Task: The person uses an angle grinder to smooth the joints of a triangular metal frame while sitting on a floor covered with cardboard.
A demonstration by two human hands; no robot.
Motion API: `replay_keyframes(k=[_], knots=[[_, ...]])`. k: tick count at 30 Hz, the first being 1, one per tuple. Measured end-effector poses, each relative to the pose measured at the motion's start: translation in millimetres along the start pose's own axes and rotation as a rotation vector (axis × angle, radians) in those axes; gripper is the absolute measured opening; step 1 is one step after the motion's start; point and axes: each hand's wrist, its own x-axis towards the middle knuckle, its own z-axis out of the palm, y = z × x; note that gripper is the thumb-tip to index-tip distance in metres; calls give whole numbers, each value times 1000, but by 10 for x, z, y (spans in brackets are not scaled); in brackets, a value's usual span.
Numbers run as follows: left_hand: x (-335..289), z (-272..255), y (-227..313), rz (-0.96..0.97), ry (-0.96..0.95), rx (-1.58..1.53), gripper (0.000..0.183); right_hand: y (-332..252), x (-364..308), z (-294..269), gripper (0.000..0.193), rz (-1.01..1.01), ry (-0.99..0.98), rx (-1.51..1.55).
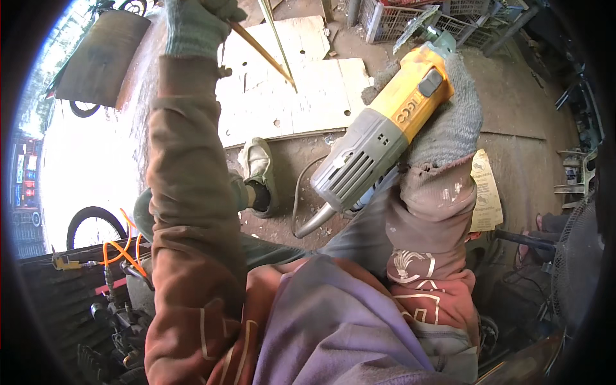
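My right hand (pixel 459 115), in a grey knit glove, is wrapped round a yellow and grey angle grinder (pixel 391 119). The tool is tilted, its disc (pixel 416 29) up and away from me and its cord end low toward my legs. At the top left, my gloved left hand (pixel 199 25) is closed at the end of a thin brown metal rod (pixel 263 56), partly cut off by the picture's edge. A second thin rod (pixel 277 38) meets the first at its far tip. Both lie over pale cardboard sheets (pixel 308 115).
Plastic crates (pixel 385 22) stand at the far right. My shoe (pixel 258 167) rests by the cardboard, near the grinder's cord (pixel 296 205). A yellowish paper sheet (pixel 486 192) lies right of my forearm, close to a fan (pixel 581 263). Orange hose (pixel 125 250) coils at the left.
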Motion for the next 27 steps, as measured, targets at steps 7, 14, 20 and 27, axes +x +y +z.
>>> replay_keyframes(k=[7,14,20,27], knots=[[-5,-112,-1006,-210,590,-69,49,13,6,-41,37,121,10,156],[-262,-43,-895,-104,479,95,51,9,12,-14,41,72,48,-32],[-218,139,-727,-138,433,361,38,29,-9,99,41,169,40,-62],[-215,276,-1106,-451,396,1062,28,45,62,-20,52,119,57,-70]])
